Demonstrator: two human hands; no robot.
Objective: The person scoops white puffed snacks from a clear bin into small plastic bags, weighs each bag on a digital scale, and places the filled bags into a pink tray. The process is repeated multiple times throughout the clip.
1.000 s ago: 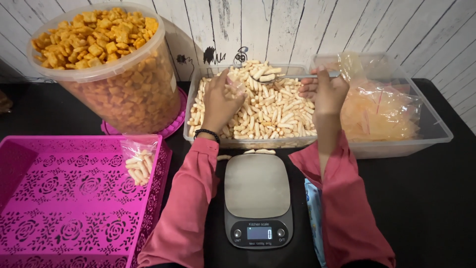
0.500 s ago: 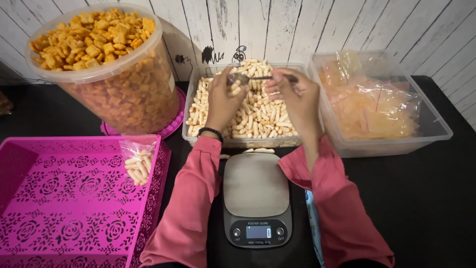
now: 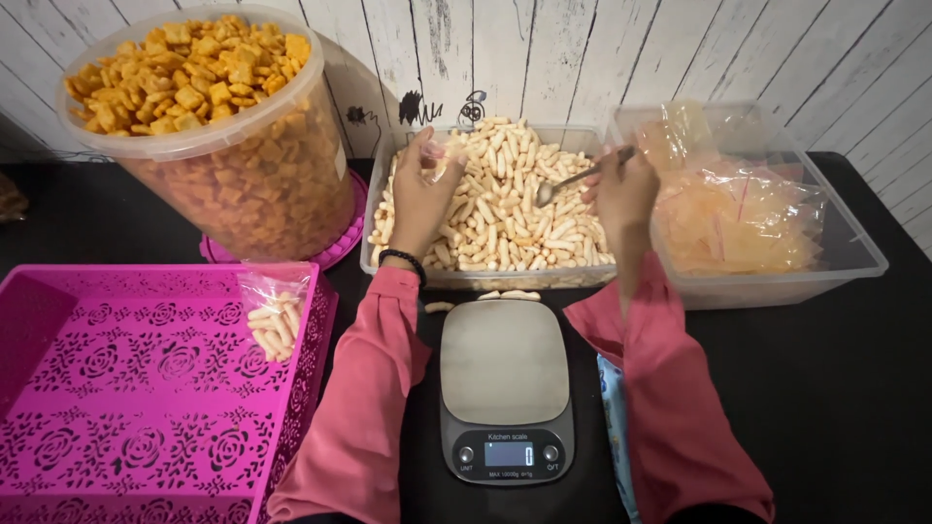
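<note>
Now the left hand (image 3: 419, 194) holds a small clear bag (image 3: 442, 152) with its fingers closed on it, above the clear tray (image 3: 485, 281) of pale stick snacks (image 3: 505, 218). Meanwhile the right hand (image 3: 626, 189) grips a metal spoon (image 3: 575, 180), whose bowl touches the snacks. Just in front of the tray, a kitchen scale (image 3: 503, 388) stands on the black tabletop (image 3: 854, 388), and a pink basket (image 3: 146, 388) with one filled bag (image 3: 272, 320) is at the left.

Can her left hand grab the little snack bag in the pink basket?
Probably yes. The left hand holds a small bag above the snack tub, but the filled bag leans inside the open pink basket, uncovered.
</note>
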